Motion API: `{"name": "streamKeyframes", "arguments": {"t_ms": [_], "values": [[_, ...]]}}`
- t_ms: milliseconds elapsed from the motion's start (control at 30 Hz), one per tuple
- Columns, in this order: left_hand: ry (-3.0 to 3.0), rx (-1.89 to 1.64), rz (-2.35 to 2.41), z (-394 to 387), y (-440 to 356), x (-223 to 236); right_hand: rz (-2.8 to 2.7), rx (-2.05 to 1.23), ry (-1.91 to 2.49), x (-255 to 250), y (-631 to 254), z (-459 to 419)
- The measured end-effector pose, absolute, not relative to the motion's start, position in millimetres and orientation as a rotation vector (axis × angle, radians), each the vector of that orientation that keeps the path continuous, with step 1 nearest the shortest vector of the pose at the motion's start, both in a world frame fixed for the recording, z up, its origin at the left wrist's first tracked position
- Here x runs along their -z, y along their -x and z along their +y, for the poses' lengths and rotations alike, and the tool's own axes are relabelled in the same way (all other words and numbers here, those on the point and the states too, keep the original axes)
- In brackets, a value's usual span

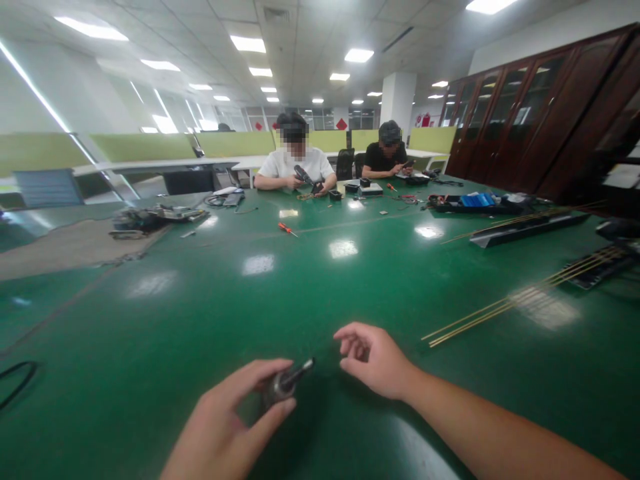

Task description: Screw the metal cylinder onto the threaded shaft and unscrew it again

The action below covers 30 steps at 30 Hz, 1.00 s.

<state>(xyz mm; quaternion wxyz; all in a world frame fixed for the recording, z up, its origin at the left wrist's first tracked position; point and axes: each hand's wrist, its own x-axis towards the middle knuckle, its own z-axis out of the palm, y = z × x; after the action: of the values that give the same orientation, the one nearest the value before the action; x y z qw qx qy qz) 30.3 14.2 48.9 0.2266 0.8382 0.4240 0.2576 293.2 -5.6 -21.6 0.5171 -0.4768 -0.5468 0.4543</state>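
Observation:
My left hand grips a small dark cylindrical part between thumb and fingers. A thin shaft with a light metallic section and a dark tip sticks out of it, up and to the right. To the right of that tip, my right hand hovers over the green tabletop. Its index finger reaches out to the left, the other fingers are loosely curled and the thumb stands apart. Nothing shows in it, and it does not touch the part.
Thin brass-coloured rods lie at the right, near a dark metal channel. An orange screwdriver lies farther back. Electronic parts sit at the left. Two people sit across the table, handling things. A black cable curves at the left edge.

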Motion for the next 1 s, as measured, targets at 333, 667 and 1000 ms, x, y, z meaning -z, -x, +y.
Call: {"name": "streamKeyframes", "arguments": {"t_ms": [333, 667, 1000], "values": [[-2.286, -0.629, 0.897, 40.1, -73.7, -2.0, -1.506, -0.853, 1.345, 20.9, -291.0, -9.2], [-2.219, -0.688, 0.901, 41.2, -75.4, 0.3, -1.628, -0.844, 1.372, 14.2, -288.3, -15.7], [-2.285, -0.612, 0.875, 38.5, -72.8, 5.3, -1.635, -0.872, 1.36, 8.5, -288.1, -14.5]]}}
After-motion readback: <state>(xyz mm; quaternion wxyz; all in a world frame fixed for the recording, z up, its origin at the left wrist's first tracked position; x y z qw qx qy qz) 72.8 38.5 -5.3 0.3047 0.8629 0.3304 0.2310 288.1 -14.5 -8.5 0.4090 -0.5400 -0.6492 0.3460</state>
